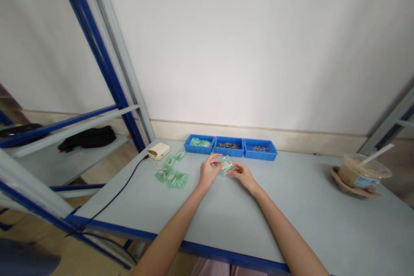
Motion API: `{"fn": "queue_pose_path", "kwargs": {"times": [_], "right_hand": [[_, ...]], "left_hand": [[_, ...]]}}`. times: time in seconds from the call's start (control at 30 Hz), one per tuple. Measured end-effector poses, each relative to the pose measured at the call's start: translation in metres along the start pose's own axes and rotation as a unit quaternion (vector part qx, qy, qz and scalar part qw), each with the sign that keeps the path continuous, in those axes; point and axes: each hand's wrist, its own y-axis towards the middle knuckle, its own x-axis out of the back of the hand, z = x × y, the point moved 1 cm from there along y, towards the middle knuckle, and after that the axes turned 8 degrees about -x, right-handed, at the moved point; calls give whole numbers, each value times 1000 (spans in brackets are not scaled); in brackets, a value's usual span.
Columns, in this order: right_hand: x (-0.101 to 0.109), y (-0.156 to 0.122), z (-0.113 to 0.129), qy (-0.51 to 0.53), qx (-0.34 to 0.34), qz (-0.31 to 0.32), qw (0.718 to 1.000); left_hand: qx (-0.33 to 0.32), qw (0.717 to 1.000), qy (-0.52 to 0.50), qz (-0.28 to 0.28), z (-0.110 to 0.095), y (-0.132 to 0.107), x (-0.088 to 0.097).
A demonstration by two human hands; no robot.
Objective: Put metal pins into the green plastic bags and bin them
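Observation:
A small green-tinted clear plastic bag (227, 164) with pale pieces inside is held between my two hands, just in front of the blue bins. My left hand (209, 170) pinches its left side with thumb and forefinger. On the right side, the fingers of my right hand (243, 174) close on the bag's edge. Behind them stand three blue bins in a row: the left bin (199, 151) holds similar green bags, while the middle bin (229, 152) and the right bin (260, 155) hold many small metal screws or pins.
Several filled green bags (176, 180) lie to the left on the grey table (223, 224). Behind them sits a cream-coloured device (159, 151) with a black cable (119, 202) running off the table's left edge. A lidded drink cup (360, 174) with a straw stands in a cardboard holder at right.

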Motion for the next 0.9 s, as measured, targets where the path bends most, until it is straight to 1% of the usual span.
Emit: {"fn": "queue_pose_path", "kwargs": {"times": [0.07, 0.1, 0.17, 0.27, 0.37, 0.43, 0.47, 0.5, 0.6, 0.63, 0.67, 0.7, 0.73, 0.83, 0.9], "right_hand": [[-2, 1, -1, -26, 5, 17, 999], [-2, 1, -2, -33, 3, 16, 999], [-2, 4, -6, -18, -4, -18, 1000], [-1, 8, -12, 44, -22, -72, 996], [0, 9, -16, 81, -46, -88, 992], [1, 9, -15, 86, -52, -98, 990], [2, 8, -13, 78, -44, -99, 991], [3, 7, -11, 65, -29, -98, 993], [4, 3, -3, 14, 41, -95, 995], [4, 2, -2, 1, 56, -95, 994], [5, 2, -1, -7, 63, -97, 993], [5, 2, -1, -9, 58, -99, 993], [6, 3, -2, -7, 46, -97, 994], [5, 5, -7, 9, -4, -78, 997], [4, 6, -11, 7, -20, -58, 998]], "left_hand": [[-6, 1000, 27, -2, -4, -1, 1], [-7, 999, 43, 5, -5, -1, 1], [-8, 998, 62, 26, -6, -2, -1], [7, 999, 25, 32, -2, -2, -5], [54, 997, -45, 33, 7, -2, -9], [76, 995, -46, 42, 12, -2, -10], [72, 996, -29, 44, 12, -2, -9], [52, 998, -8, 44, 11, -2, -8], [-55, 997, 40, 44, 2, -2, -2], [-82, 994, 47, 46, 0, -3, -1], [-93, 993, 53, 46, -2, -3, 0], [-84, 994, 55, 41, -2, -3, 0], [-62, 996, 50, 34, -1, -4, 0], [22, 1000, -8, 14, 9, -7, -5], [55, 997, -45, 12, 18, -8, -5]]}}
